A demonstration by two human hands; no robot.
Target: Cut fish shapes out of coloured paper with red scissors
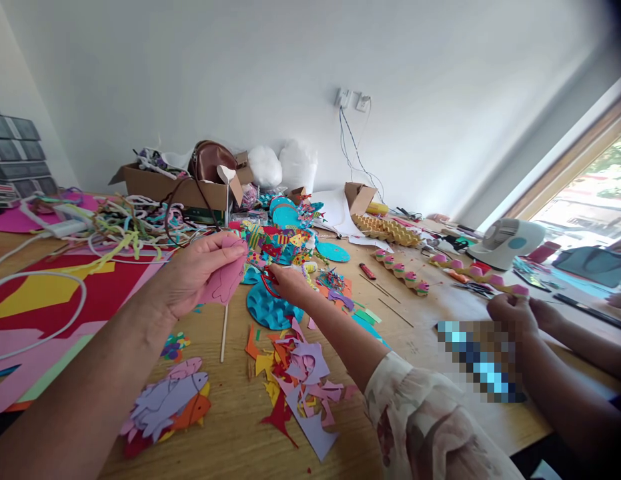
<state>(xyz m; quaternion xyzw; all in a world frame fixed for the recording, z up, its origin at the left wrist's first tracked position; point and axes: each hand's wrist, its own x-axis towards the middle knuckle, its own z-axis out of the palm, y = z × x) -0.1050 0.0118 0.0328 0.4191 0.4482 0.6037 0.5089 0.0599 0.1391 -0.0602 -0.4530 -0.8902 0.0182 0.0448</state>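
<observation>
My left hand [200, 267] is closed on a piece of pink paper [225, 279] that bears a drawn outline, holding it up over the table. Red-handled scissors [270, 285] sit in my right hand [290, 285], their blades pointing toward the paper's right edge. I cannot tell whether the blades touch it. Below my left hand lies a thin wooden stick [224, 337]. A pile of cut-out paper fish [173, 400] in several colours rests at the near left. Loose coloured paper scraps [305, 373] are spread below my right forearm.
Coloured paper sheets [110, 287] and a white cable [83, 303] cover the left side. Behind stands a cardboard box [185, 193] with a brown bag. Egg-carton caterpillars [403, 272] lie to the right, near a co-worker's hands [520, 313] and a white fan [507, 243].
</observation>
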